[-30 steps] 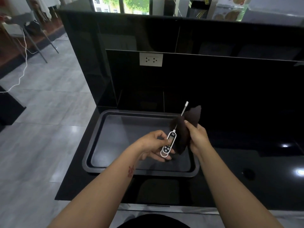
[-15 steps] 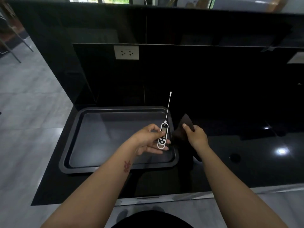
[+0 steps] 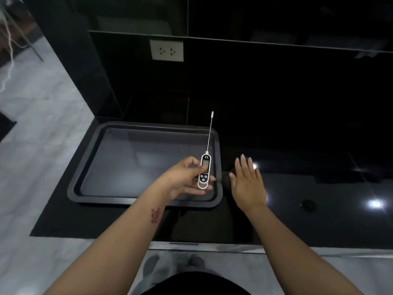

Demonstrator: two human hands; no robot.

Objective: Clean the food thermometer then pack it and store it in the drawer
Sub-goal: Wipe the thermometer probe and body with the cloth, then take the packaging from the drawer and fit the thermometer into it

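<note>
My left hand point(image 3: 184, 177) grips the white food thermometer point(image 3: 204, 169) by its body, over the right end of a dark baking tray point(image 3: 85, 184). Its thin metal probe points up and away from me. My right hand point(image 3: 247, 184) hovers flat with fingers spread just right of the tray, over the black counter. A dark cloth point(image 3: 227, 177) lies on the counter under and beside that hand, mostly hidden and hard to tell from the black surface.
The glossy black counter point(image 3: 319, 209) stretches to the right with light reflections and a small round black knob point(image 3: 307, 204). A white wall socket point(image 3: 166, 50) sits on the black back panel. Grey tiled floor lies to the left and below the counter's front edge.
My right hand lowered the dark cloth off the probe to the counter and let go of it; its fingers are now spread. The left hand keeps the thermometer, probe bare.
</note>
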